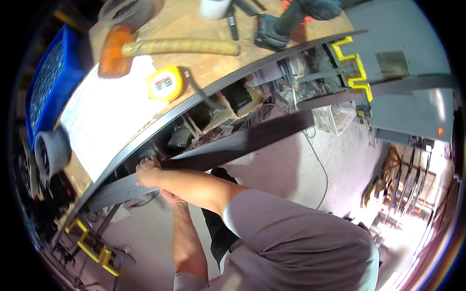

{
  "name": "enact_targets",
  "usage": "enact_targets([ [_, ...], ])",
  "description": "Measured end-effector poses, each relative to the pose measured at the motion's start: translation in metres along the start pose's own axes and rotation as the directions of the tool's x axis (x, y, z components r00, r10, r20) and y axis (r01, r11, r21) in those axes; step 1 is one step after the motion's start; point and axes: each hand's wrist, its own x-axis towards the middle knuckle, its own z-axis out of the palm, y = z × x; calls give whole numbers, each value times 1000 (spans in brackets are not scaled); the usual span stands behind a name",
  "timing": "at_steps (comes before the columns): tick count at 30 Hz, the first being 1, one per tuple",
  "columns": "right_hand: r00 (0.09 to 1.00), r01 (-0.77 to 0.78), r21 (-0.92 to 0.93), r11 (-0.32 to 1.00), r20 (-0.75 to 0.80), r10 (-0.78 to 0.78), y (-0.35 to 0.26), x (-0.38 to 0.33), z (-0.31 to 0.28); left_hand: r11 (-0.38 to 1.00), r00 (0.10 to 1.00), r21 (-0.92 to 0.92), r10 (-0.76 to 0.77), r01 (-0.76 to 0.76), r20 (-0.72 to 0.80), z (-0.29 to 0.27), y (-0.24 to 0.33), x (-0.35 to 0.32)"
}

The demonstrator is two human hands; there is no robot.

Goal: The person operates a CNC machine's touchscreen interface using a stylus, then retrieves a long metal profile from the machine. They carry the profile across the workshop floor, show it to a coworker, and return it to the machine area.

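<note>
A long, flat grey metal bar [228, 148] slants across the front of the workbench, from the lower left up toward the right. My right hand [148, 170] is closed over its upper face, toward the left end. Just below, my left hand [171, 197] meets the bar's lower edge; its fingers are hidden by the bar and my right forearm. On the bench behind them lie a paper sheet [104, 114], a yellow tape measure [165, 83] and an orange-headed mallet [116, 51] with a pale wrapped handle.
Yellow stepped brackets [357, 65] stand at right, and another yellow bracket [92, 245] at lower left. A blue bin [53, 82] of small metal parts and a grey roll [51, 153] flank the bench. A cordless tool [276, 29] sits at the back. A cable [325, 179] crosses the floor.
</note>
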Motion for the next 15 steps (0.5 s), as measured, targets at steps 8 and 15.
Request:
enact_targets([
  [8, 724, -150, -38, 988, -685, 84, 146, -190, 12, 913, 968, -394, 7, -109, -251, -4, 40, 103],
  [15, 463, -735, 422, 531, -261, 847, 145, -475, 144, 791, 992, -608, -119, 64, -50, -62, 48, 191],
])
